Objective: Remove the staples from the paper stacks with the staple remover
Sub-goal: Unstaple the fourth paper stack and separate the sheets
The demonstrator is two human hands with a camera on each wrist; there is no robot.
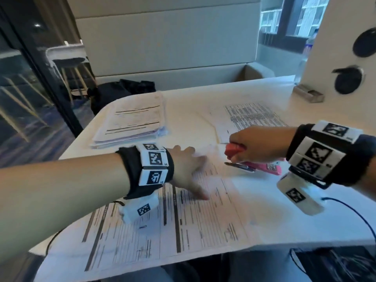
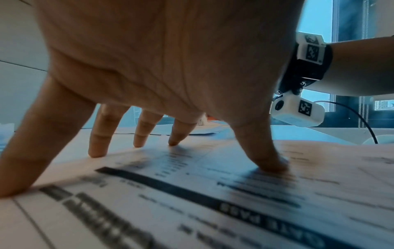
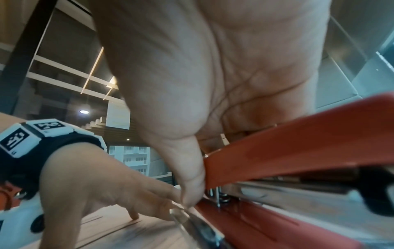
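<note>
While the near paper stack (image 1: 203, 216) is pinned flat to the white table (image 1: 264, 188) by the left hand (image 1: 187, 167), whose fingers (image 2: 270, 161) are spread straight with the tips pressed on the top sheet, the pink staple remover (image 1: 254, 161) is gripped in the curled right hand (image 1: 260, 145). Its metal tip is aimed left, toward the stack's far right corner, presumably where a staple sits, though none can be made out there. The paper is probably held down so that it will not lift or slide under the prying. A thicker pile (image 1: 134, 123) lies far left and a loose printed sheet (image 1: 254, 117) far right, perhaps awaiting treatment or already treated; which cannot be told.
</note>
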